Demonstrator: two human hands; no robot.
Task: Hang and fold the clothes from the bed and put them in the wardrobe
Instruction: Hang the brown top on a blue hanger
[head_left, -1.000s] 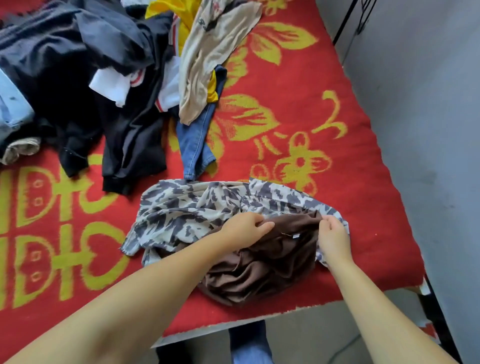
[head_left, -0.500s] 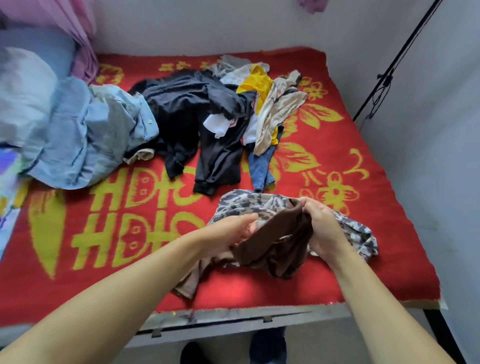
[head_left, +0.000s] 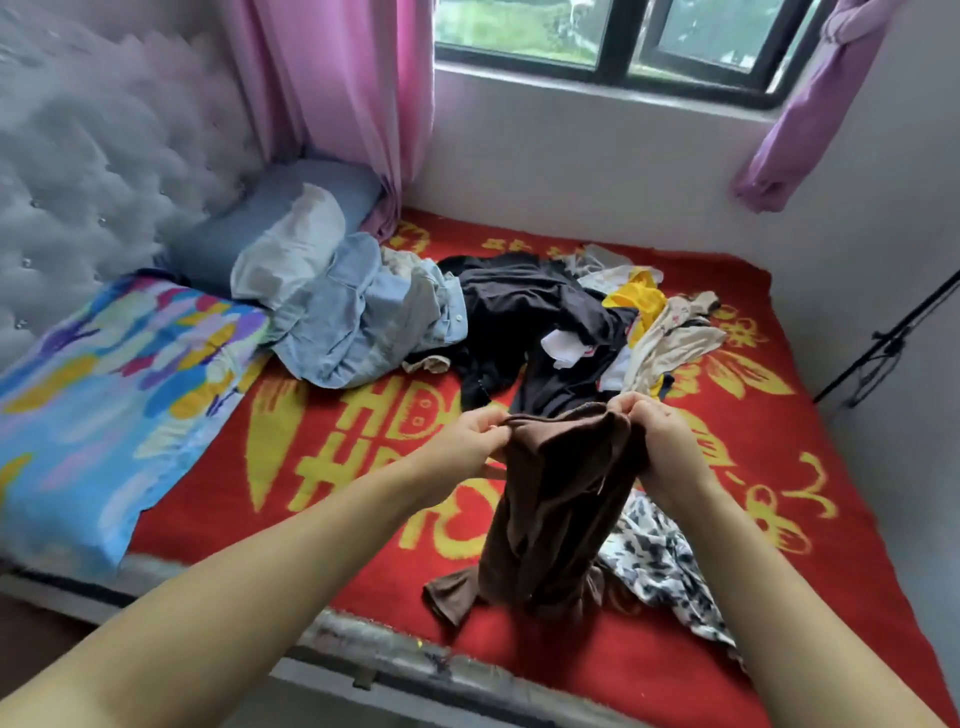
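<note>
Both hands hold up a brown garment (head_left: 550, 514) over the near edge of the bed (head_left: 363, 561). The left hand (head_left: 467, 441) pinches one top corner of it between thumb and curled fingers; the right hand (head_left: 660, 441) grips the other top corner, fingers closed around the bunched cloth. The garment hangs down between and below the two hands, and its lower end touches the red blanket (head_left: 779, 597) that covers the bed.

Just below the right hand, partly behind the hanging cloth, lies a black-and-white patterned garment (head_left: 660, 566), spread flat on the blanket. Beyond both hands is a heap of clothes: a dark garment (head_left: 530, 312) straight ahead, a yellow piece (head_left: 639, 301) and a beige piece (head_left: 670, 348) past the right hand, and a pale blue shirt (head_left: 363, 317) past the left hand. Farther to the left of the left hand sit a grey-blue pillow (head_left: 249, 228) and a bright multicoloured pillow (head_left: 104, 395) against a padded headboard (head_left: 93, 156). Pink curtains (head_left: 343, 88) hang beside a window (head_left: 613, 36) on the far wall.
</note>
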